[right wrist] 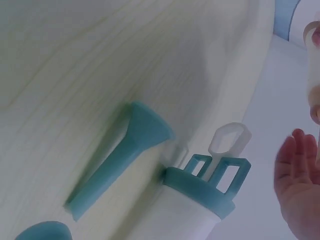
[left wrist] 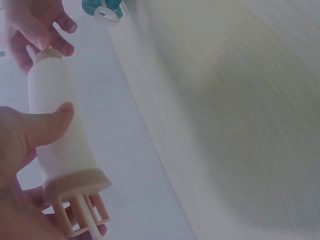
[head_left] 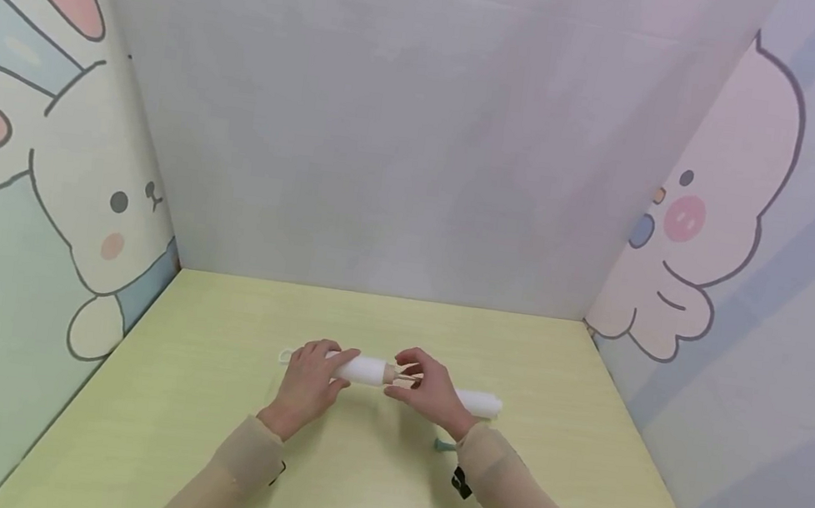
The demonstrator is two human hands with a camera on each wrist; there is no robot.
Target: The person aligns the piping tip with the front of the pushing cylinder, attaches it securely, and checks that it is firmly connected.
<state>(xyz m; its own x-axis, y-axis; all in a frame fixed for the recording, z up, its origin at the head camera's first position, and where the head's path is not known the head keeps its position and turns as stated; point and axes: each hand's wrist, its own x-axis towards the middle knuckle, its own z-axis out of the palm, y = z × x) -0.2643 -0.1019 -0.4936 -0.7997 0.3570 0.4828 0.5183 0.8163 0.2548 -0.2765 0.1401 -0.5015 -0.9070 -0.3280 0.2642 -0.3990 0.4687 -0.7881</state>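
My left hand (head_left: 310, 381) grips a large white syringe (head_left: 367, 371) by its barrel, held roughly level above the table. Its beige collar (left wrist: 75, 182) with loop handles shows at the plunger end in the left wrist view. From the other end, a thin beige nozzle (head_left: 404, 377) points right. My right hand (head_left: 437, 396) has its fingers curled round this nozzle; the exact contact is partly hidden. Behind the right wrist lies a second white syringe (head_left: 478, 404) with a teal collar (right wrist: 197, 190). Near it a teal funnel-shaped nozzle (right wrist: 112, 162) rests on the table.
A pale wooden table (head_left: 222, 426) carries everything. A grey curtain wall (head_left: 406, 136) stands at its back, with cartoon-printed walls on both sides. Another teal piece (right wrist: 44, 231) is cut off at the right wrist view's lower edge.
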